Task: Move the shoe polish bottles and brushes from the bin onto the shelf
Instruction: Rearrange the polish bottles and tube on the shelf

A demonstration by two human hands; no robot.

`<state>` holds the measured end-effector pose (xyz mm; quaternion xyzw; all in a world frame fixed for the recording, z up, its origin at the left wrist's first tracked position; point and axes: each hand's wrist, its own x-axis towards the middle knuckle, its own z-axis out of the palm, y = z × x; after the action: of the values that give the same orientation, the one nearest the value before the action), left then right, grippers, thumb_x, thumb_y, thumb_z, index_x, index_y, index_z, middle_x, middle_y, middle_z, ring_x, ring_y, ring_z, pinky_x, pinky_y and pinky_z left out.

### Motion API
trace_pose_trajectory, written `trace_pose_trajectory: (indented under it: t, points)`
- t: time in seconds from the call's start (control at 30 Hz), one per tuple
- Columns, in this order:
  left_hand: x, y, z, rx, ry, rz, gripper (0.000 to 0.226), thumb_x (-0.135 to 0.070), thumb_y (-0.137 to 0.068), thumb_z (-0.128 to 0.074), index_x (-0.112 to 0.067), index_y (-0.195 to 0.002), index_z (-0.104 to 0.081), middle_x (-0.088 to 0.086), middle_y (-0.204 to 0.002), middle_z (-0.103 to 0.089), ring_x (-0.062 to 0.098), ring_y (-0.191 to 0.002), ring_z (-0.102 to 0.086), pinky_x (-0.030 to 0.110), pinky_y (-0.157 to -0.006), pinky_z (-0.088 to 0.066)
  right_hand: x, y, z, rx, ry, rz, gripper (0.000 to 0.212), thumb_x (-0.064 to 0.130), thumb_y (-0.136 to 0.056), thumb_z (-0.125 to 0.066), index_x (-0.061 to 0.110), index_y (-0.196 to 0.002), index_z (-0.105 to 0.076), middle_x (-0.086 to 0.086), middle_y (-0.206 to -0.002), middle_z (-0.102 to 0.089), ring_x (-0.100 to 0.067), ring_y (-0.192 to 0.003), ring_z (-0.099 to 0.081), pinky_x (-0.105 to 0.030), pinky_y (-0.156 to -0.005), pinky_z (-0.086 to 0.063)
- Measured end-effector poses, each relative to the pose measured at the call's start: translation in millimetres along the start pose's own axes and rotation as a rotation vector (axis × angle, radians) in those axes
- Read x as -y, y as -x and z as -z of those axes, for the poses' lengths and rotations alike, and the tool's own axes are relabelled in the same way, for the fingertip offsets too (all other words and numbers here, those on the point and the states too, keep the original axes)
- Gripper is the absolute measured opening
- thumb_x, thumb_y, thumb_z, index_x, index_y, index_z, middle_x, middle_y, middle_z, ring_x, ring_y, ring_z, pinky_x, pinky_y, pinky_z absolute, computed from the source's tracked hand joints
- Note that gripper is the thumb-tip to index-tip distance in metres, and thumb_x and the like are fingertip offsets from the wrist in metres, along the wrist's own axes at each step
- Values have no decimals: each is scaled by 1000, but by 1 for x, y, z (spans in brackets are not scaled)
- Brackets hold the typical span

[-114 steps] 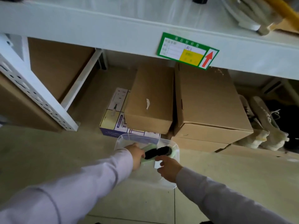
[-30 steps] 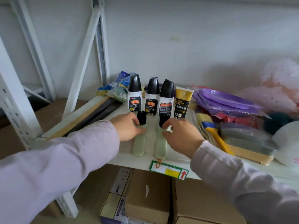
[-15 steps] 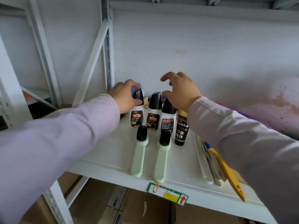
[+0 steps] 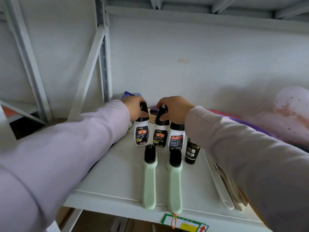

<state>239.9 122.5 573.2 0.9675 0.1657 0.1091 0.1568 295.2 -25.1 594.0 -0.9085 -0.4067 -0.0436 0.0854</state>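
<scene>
Both hands grip bottle caps: the left hand (image 4: 133, 107) pinches the left bottle (image 4: 141, 132), the right hand (image 4: 173, 108) the middle bottle (image 4: 160, 134), seemingly straightening the row. Two brushes (image 4: 149, 178) lie at six o'clock on the shelf (image 4: 113, 178).

Pale lilac long sleeves (image 4: 75, 148), soft creased fabric, bare hands (image 4: 173, 109).

1 head-worn camera looks forward and slightly down, close over the shelf (image 4: 107, 173).
</scene>
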Motion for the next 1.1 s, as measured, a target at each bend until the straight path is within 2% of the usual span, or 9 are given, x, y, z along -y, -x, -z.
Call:
trace_pose_trajectory:
  t: [0.1,0.23,0.4,0.63,0.73,0.83,0.93,1.0,1.1]
  points:
    - [3,0,3,-18,-14,-14,42,-31,-85,-64,-17,-123,-56,8,-123,-61,20,-88,-51,25,-73,-39,0,-8,1,-20,-11,-33,45,19,-83,-66,19,-126,-52,-8,-127,-59,-27,-115,-53,-29,-87,-43]
    - [13,0,6,-45,-58,1,45,-30,-85,-64,-15,-126,-54,10,-124,-61,29,-108,-58,28,-78,-40,2,-20,1,-38,-61,-52,46,18,-82,-66,19,-126,-52,-8,-127,-58,-26,-114,-54,-29,-85,-44]
    - [17,0,5,-50,-53,9,49,-30,-85,-64,-13,-128,-50,11,-127,-59,30,-113,-56,30,-86,-44,6,-30,-5,4,-70,-49,43,19,-83,-65,19,-124,-53,-7,-124,-60,-26,-111,-55,-28,-80,-43]
    - [18,-3,4,33,-116,35,62,-35,-79,-66,-12,-131,-41,13,-117,-61,30,-100,-59,36,-86,-49,7,-31,-3,40,-6,-21,49,17,-83,-65,21,-129,-49,-7,-126,-59,-26,-113,-54,-29,-87,-44]
    - [20,-3,4,35,-76,36,67,-35,-81,-65,-18,-138,-34,11,-130,-55,31,-112,-56,33,-88,-46,3,-26,1,58,-55,-26,61,17,-81,-67,25,-136,-41,-6,-128,-58,-25,-116,-54,-34,-97,-44]
    - [17,-2,8,-23,-46,14,66,-36,-80,-66,-23,-138,-35,8,-136,-52,30,-115,-55,30,-85,-44,-6,-13,14,75,-160,-38,68,19,-81,-68,29,-139,-34,-4,-131,-55,-23,-113,-57,-34,-98,-46]
    - [5,3,18,-166,-28,-99,56,-34,-82,-65,-24,-133,-44,8,-136,-48,27,-117,-52,33,-95,-43,-20,5,28,75,-151,-64,63,29,-82,-68,30,-137,-37,0,-133,-54,-20,-114,-57,-35,-101,-46]
    - [-10,8,23,-252,-10,-259,47,-30,-85,-63,-24,-129,-49,4,-136,-46,24,-118,-51,30,-97,-40,-29,18,35,94,-137,-103,61,36,-82,-66,29,-136,-39,1,-133,-55,-19,-114,-56,-37,-102,-45]
    - [-39,16,21,-235,47,-498,41,-23,-86,-64,-23,-125,-53,0,-133,-50,18,-116,-52,22,-92,-38,-40,38,37,114,-63,-161,63,42,-82,-63,21,-137,-40,1,-131,-58,-19,-116,-55,-36,-105,-42]
